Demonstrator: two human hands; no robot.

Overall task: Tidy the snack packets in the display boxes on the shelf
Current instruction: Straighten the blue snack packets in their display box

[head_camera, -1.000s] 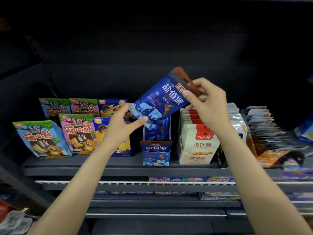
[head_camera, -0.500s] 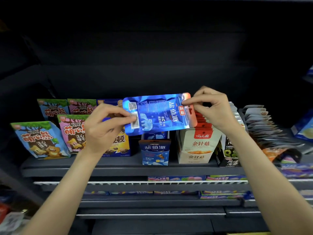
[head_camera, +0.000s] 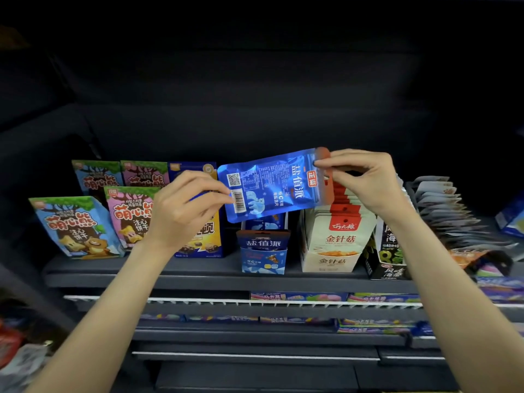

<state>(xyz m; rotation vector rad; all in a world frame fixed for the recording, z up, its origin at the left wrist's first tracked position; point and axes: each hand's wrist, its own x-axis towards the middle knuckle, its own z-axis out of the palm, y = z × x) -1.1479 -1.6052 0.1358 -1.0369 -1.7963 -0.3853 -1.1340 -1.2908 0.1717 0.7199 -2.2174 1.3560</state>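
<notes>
- Head view: left hand and right hand each pinch an end of the blue packet, held above its blue display box on the shelf.
- Packet looks light, floppy and slick; best taken by its edges.
- Long axis lies sideways, hang-tab end toward the right and slightly raised.

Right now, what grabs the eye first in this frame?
The shiny blue packet held sideways in mid-air above the small blue display box, its barcode side to the camera. The left hand pinches its bottom edge and the right hand its red header. Next, the cartoon bear pouches standing at the left of the shelf.
</notes>
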